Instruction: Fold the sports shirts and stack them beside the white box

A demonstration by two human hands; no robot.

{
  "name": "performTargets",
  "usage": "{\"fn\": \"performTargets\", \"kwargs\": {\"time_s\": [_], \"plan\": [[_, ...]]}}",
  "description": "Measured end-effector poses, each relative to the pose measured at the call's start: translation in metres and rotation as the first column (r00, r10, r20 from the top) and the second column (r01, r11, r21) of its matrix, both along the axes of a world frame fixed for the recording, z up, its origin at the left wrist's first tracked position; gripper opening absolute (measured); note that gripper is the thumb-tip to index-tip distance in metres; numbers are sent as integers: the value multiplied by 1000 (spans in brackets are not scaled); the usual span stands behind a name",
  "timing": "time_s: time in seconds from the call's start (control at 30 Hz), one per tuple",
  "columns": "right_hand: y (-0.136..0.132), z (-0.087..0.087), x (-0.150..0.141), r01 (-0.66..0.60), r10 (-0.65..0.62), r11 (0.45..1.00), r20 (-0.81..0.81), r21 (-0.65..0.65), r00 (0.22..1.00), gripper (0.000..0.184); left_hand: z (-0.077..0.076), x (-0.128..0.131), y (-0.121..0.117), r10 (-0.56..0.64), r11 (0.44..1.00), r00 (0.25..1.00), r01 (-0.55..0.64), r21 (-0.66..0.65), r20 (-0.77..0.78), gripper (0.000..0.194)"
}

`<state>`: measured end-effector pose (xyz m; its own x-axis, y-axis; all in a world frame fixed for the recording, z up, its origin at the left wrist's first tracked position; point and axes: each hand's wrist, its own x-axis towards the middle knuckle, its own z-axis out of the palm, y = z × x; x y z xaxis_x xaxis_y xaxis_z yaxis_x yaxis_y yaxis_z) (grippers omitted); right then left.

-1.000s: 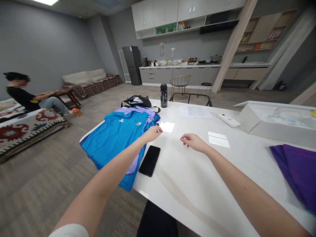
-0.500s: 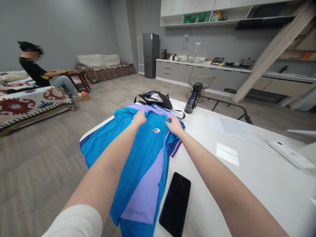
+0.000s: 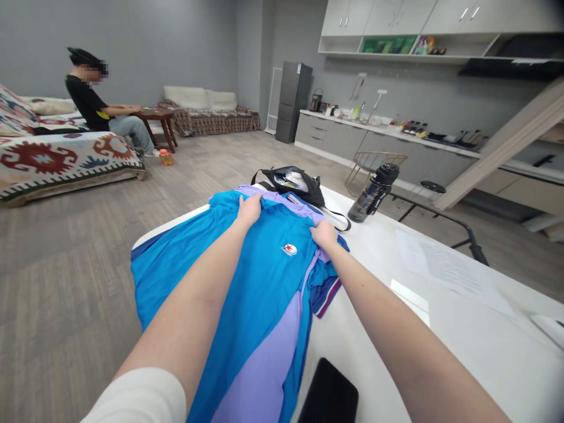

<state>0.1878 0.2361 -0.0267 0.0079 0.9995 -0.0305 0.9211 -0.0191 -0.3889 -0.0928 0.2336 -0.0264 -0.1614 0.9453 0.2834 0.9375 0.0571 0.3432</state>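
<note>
A blue shirt (image 3: 259, 276) with a small red and white badge lies spread over the table's left part. Its shoulder area is gripped by my left hand (image 3: 249, 210), fingers closed on the cloth. My right hand (image 3: 325, 236) pinches the same shirt near the other shoulder. Under it shows a lilac garment (image 3: 273, 364), and a dark blue one with striped sleeve trim (image 3: 326, 299) sticks out on the right. Just beyond the collars sits an open black bag (image 3: 295, 182) with its strap on the table.
On the white table (image 3: 374, 329) are a black phone (image 3: 331, 393), a dark bottle (image 3: 374, 192) and a printed paper sheet (image 3: 453, 270). A person (image 3: 94, 106) sits on a patterned sofa (image 3: 66, 164) at left. A kitchen counter (image 3: 374, 126) runs along the back wall.
My right hand has closed on the blue shirt, where its fingers were parted before. The view has shifted, so the phone and table things appear lower and further right.
</note>
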Motion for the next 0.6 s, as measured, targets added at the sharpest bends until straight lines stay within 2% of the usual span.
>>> {"fn": "performTargets", "kwargs": {"time_s": [0.1,0.17,0.23,0.37,0.47,0.6], "plan": [[-17,21,3,-6,33,980,-132,198,991,29,27,1,-20,12,985,999,-18,170,40,43],[-36,40,8,33,55,940,-247,339,968,33,52,0,-38,19,960,996,-41,276,84,41],[-59,65,13,96,58,905,-343,414,938,34,83,-2,-60,36,940,994,-69,335,103,39],[-122,126,26,149,93,855,-429,497,899,38,160,-2,-113,35,873,997,-64,484,67,39],[-181,179,40,118,143,811,-389,574,910,41,224,5,-164,14,794,1000,-23,608,20,38],[-269,247,77,111,121,688,-264,717,957,38,300,29,-245,37,727,999,-7,686,-29,35]]}}
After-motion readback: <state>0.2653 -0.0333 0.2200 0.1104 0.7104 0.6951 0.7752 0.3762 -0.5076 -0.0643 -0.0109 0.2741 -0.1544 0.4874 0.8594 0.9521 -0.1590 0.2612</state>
